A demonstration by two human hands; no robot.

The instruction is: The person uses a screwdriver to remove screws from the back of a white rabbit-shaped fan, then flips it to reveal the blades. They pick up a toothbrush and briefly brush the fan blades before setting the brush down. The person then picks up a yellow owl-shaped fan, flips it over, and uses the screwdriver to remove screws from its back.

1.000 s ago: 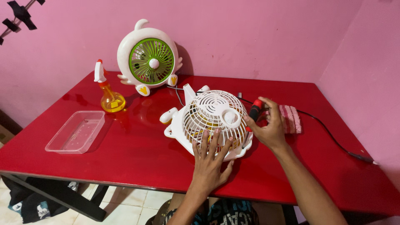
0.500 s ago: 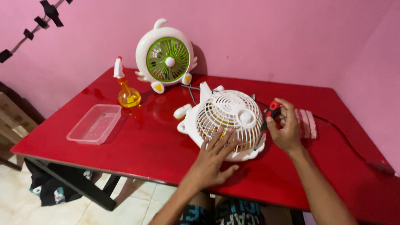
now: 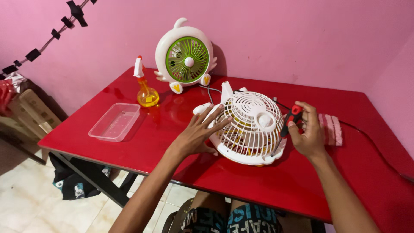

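Observation:
A small white fan (image 3: 250, 127) lies face-down on the red table (image 3: 164, 142), its back grille up. My left hand (image 3: 199, 132) rests with spread fingers against the fan's left side, steadying it. My right hand (image 3: 307, 131) grips a screwdriver (image 3: 288, 125) with a red and black handle; its tip points down at the fan's right rim.
A second white fan with a green grille (image 3: 185, 57) stands upright at the back by the pink wall. An orange spray bottle (image 3: 145, 90) and a clear plastic tray (image 3: 115, 121) sit at the left. A pink cloth (image 3: 332, 128) and a black cable (image 3: 375, 144) lie right.
My left hand has slid from the fan's front edge to its left side. The screwdriver has come down onto the fan's right rim. The view has shifted to the left.

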